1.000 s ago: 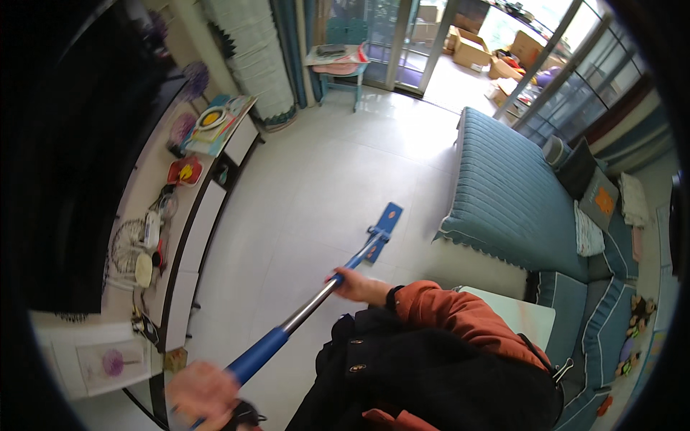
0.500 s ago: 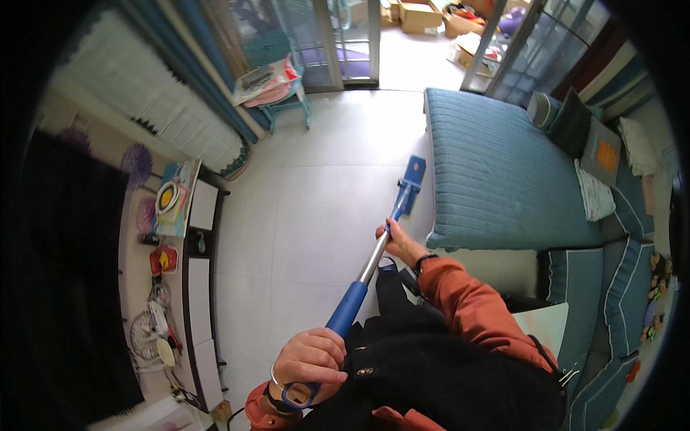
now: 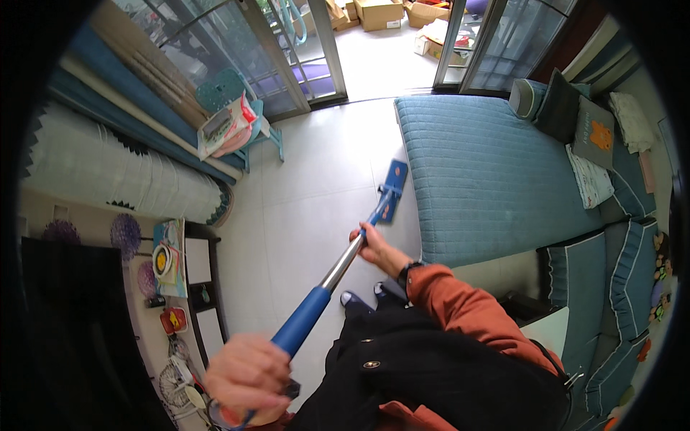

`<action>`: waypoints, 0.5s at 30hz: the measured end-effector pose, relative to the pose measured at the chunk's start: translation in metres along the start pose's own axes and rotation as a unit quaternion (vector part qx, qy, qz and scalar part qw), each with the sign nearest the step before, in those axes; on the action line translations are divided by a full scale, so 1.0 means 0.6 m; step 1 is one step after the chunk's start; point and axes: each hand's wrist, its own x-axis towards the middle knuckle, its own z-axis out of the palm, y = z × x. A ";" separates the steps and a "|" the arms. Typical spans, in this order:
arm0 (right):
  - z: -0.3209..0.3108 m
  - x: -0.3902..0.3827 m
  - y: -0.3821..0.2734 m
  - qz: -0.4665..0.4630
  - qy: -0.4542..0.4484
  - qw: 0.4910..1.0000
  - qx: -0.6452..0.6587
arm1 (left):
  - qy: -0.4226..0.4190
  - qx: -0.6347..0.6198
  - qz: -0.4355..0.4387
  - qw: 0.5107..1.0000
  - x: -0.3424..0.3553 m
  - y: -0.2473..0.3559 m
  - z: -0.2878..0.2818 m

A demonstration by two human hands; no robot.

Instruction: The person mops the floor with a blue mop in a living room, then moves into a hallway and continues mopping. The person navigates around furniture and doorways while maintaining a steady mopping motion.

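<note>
A flat mop slants across the middle, with a blue handle grip, a silver pole and a blue flat head. The head lies on the pale tiled floor beside the near-left side of the teal-covered bed. My left hand, slightly blurred, is closed round the upper end of the handle at the lower left. Further down, my right hand wraps the pole just above the blue joint that leads to the head.
The quilted teal bed stands at right, near a teal sofa. Along the left runs a cabinet with a fan and small items. A turquoise chair holding bags stands by the glass doors. Cardboard boxes lie beyond the doorway.
My left hand has moved left and down with the handle's end, and the right hand slightly left. The view has turned, shifting the room; both my feet now show.
</note>
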 end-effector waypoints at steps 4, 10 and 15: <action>0.017 -0.062 0.036 0.044 -0.040 0.995 0.085 | -0.248 -0.146 0.045 0.957 0.093 -0.003 -0.110; 0.120 -0.029 -0.004 0.091 -0.045 0.990 0.102 | -0.221 -0.233 0.066 0.945 0.153 -0.121 -0.207; 0.251 0.075 -0.045 0.081 -0.023 0.994 0.074 | -0.154 -0.236 0.085 0.956 0.217 -0.209 -0.363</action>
